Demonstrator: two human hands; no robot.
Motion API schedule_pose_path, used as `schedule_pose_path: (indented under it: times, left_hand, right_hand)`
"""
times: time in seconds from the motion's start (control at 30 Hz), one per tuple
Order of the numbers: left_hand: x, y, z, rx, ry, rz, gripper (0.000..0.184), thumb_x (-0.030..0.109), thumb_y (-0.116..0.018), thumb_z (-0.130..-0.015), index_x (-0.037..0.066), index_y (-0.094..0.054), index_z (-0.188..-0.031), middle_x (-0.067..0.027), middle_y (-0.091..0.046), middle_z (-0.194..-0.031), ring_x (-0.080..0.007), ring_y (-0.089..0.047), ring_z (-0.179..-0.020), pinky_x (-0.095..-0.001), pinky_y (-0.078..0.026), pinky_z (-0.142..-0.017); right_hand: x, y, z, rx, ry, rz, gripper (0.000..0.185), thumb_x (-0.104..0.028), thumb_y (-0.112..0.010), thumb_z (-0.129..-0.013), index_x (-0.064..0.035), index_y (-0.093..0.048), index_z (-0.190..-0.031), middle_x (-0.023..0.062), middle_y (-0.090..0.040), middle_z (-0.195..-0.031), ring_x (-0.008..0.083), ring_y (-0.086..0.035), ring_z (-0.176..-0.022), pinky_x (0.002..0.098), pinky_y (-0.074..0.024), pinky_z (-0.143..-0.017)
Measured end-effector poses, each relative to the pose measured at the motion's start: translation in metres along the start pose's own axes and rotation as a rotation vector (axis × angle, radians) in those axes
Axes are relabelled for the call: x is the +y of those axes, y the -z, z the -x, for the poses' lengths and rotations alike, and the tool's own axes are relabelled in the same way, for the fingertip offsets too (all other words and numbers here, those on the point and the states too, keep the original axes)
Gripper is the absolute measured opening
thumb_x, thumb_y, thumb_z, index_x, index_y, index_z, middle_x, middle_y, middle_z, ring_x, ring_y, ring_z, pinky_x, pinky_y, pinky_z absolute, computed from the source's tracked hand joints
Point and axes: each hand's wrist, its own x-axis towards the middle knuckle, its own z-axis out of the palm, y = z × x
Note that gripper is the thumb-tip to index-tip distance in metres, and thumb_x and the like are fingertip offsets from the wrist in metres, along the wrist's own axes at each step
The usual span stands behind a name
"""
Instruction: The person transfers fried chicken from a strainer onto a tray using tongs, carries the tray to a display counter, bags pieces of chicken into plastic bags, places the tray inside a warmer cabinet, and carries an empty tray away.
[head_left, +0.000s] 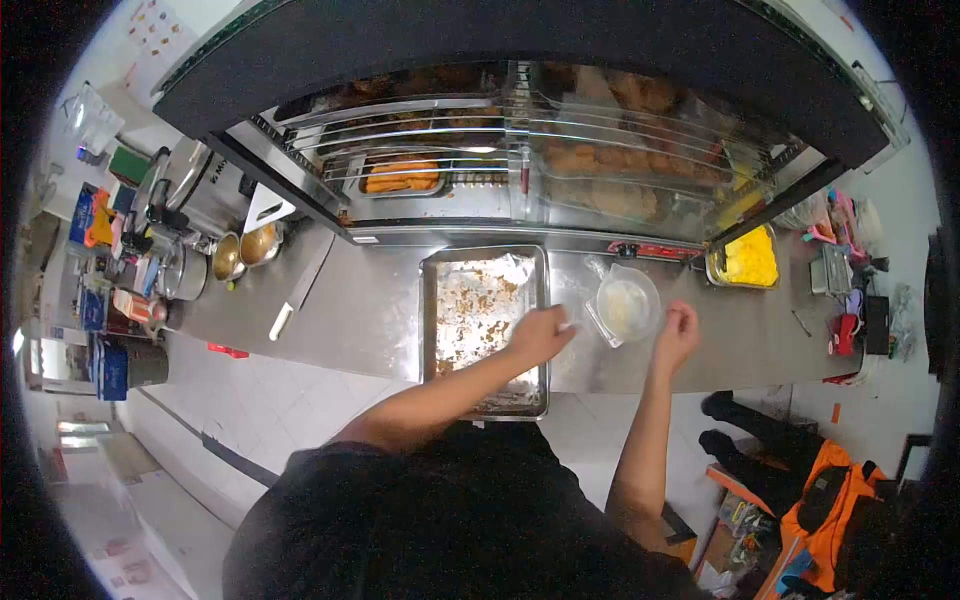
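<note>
Over the right side of a metal baking tray (430, 310), my left hand (540, 335) is closed, with a blurred pale bit at its fingertips that I cannot make out. The foil-like lining of the tray is scattered with brown crumbs. Just right of the tray stands a clear round plastic tub (628, 303) with something pale inside. My right hand (680, 335) is beside the tub's right rim, its fingers curled together; whatever they may hold is hidden. A crumpled clear plastic piece (600, 325) lies against the tub's left side.
A glass-fronted display case (520, 225) with trays of browned food spans the back of the counter. At right is a container of yellow food (750, 257). To the left lie a white-handled knife (282, 321) and metal bowls (228, 256). An orange bag (830, 500) is below right.
</note>
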Motion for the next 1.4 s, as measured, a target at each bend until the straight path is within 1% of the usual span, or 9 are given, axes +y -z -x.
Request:
schedule_pose_path:
  times: [0.17, 0.23, 0.33, 0.47, 0.7, 0.87, 1.03, 1.27, 1.4]
  left_hand:
    - [-0.080, 0.077, 0.143, 0.444, 0.197, -0.211, 0.067, 0.023, -0.079, -0.078, -0.003, -0.044, -0.128, -0.0272, -0.049, -0.119, -0.0423, -0.051, -0.113, -0.0480, -0.046, -0.091]
    - [-0.110, 0.078, 0.183, 0.498, 0.458, -0.326, 0.059, 0.026, -0.083, -0.075, -0.002, -0.053, -0.117, -0.0219, -0.058, -0.104, -0.0367, -0.059, -0.097, -0.0444, -0.049, -0.083]
    - [-0.161, 0.080, 0.211, 0.104, 0.682, 0.077, 0.039, 0.025, -0.082, -0.076, 0.000, -0.061, -0.096, -0.0152, -0.064, -0.083, -0.0289, -0.063, -0.077, -0.0403, -0.051, -0.072]
    - [-0.204, 0.076, 0.232, 0.209, 0.629, 0.268, 0.030, 0.022, -0.079, -0.077, 0.001, -0.057, -0.077, -0.0131, -0.066, -0.073, -0.0211, -0.063, -0.068, -0.0366, -0.050, -0.064]
    - [-0.229, 0.105, 0.265, 0.383, 0.474, 0.039, 0.032, 0.024, -0.081, -0.076, 0.002, -0.060, -0.084, -0.0133, -0.067, -0.076, -0.0238, -0.065, -0.068, -0.0374, -0.052, -0.063]
    - [-0.159, 0.131, 0.215, 0.639, 0.276, -0.122, 0.030, 0.015, -0.076, -0.079, 0.000, -0.060, -0.100, -0.0184, -0.061, -0.098, -0.0341, -0.060, -0.095, -0.0410, -0.048, -0.087]
    - [-0.068, 0.143, 0.093, 0.336, 0.025, 0.076, 0.035, 0.011, -0.076, -0.082, 0.000, -0.062, -0.112, -0.0164, -0.065, -0.107, -0.0282, -0.064, -0.099, -0.0379, -0.052, -0.083]
    - [0.075, 0.142, -0.040, 0.344, -0.361, 0.022, 0.066, 0.011, -0.076, -0.082, -0.002, -0.045, -0.138, -0.0209, -0.054, -0.129, -0.0329, -0.057, -0.118, -0.0400, -0.048, -0.097]
    - [0.092, 0.138, -0.067, 0.385, -0.412, 0.027, 0.078, 0.011, -0.076, -0.081, -0.004, -0.035, -0.145, -0.0228, -0.046, -0.138, -0.0360, -0.051, -0.126, -0.0413, -0.041, -0.105]
  right_hand:
    - [-0.062, -0.022, -0.026, -0.058, 0.153, -0.014, 0.034, -0.012, -0.064, -0.095, 0.0023, -0.057, -0.125, 0.0119, -0.066, -0.116, 0.0194, -0.063, -0.104, 0.0334, -0.0498, -0.091]
    - [-0.065, -0.027, -0.085, 0.116, 0.351, 0.024, 0.039, -0.012, -0.069, -0.094, 0.0013, -0.056, -0.128, 0.0100, -0.063, -0.116, 0.0189, -0.061, -0.102, 0.0319, -0.0483, -0.093]
    - [-0.114, -0.033, -0.144, 0.282, 0.561, 0.374, 0.052, -0.014, -0.069, -0.091, 0.0024, -0.050, -0.137, 0.0195, -0.053, -0.132, 0.0299, -0.059, -0.110, 0.0375, -0.0484, -0.096]
    - [-0.133, -0.035, -0.169, 0.270, 0.472, 0.275, 0.041, -0.011, -0.063, -0.089, 0.0043, -0.058, -0.127, 0.0215, -0.056, -0.130, 0.0339, -0.063, -0.107, 0.0411, -0.0506, -0.093]
    - [-0.125, -0.042, -0.171, 0.274, 0.491, 0.315, 0.029, -0.010, -0.058, -0.087, 0.0022, -0.066, -0.112, 0.0193, -0.067, -0.102, 0.0325, -0.067, -0.091, 0.0404, -0.0523, -0.084]
    - [-0.138, -0.067, -0.119, 0.018, 0.584, 0.182, 0.033, 0.000, -0.060, -0.082, -0.0001, -0.064, -0.115, 0.0148, -0.067, -0.104, 0.0284, -0.066, -0.097, 0.0371, -0.0525, -0.088]
    - [-0.156, -0.085, -0.077, -0.582, 0.386, -0.306, 0.029, -0.003, -0.064, -0.089, -0.0032, -0.067, -0.118, 0.0124, -0.068, -0.108, 0.0219, -0.067, -0.100, 0.0305, -0.0526, -0.085]
    - [-0.090, -0.138, -0.102, -0.252, 0.591, 0.432, 0.017, -0.010, -0.064, -0.082, 0.0002, -0.069, -0.094, 0.0171, -0.070, -0.093, 0.0377, -0.065, -0.089, 0.0487, -0.0529, -0.081]
    - [-0.100, -0.169, -0.099, -0.154, 0.564, 0.893, 0.022, -0.023, -0.066, -0.084, -0.0037, -0.074, -0.089, 0.0171, -0.069, -0.097, 0.0347, -0.060, -0.099, 0.0470, -0.0484, -0.086]
